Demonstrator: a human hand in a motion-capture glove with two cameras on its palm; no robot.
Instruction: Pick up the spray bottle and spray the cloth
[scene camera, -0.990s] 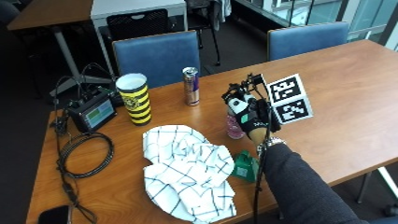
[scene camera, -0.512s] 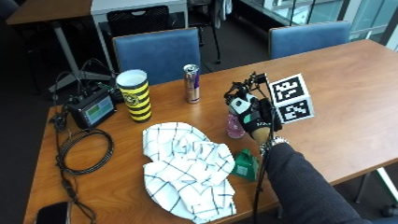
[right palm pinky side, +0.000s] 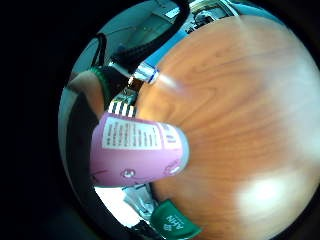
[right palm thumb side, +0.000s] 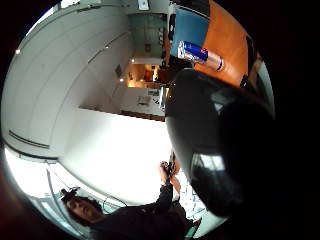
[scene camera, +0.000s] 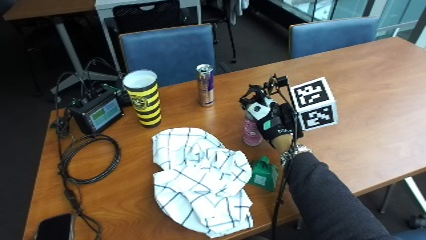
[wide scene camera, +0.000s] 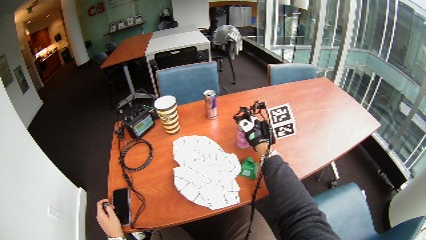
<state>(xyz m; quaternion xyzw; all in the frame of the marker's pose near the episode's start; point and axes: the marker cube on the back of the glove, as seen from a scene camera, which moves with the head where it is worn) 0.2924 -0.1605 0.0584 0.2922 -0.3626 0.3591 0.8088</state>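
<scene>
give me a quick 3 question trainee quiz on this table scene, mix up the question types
1. True or false: the pink spray bottle lies on the checked cloth.
2. Which stands nearest the yellow-and-black striped cup? A) drinks can B) green packet
3. Fill in: the gloved right hand is at the ____.

Key
1. False: it stands on the table beside the cloth.
2. A
3. spray bottle

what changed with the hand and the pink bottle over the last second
Very little. The gloved right hand was already at the pink spray bottle a second ago and is still wrapped around its top, with the bottle still standing on the table beside the checked cloth. It has not visibly been lifted. The cloth, the can, the striped cup and the green item kept their places.
</scene>
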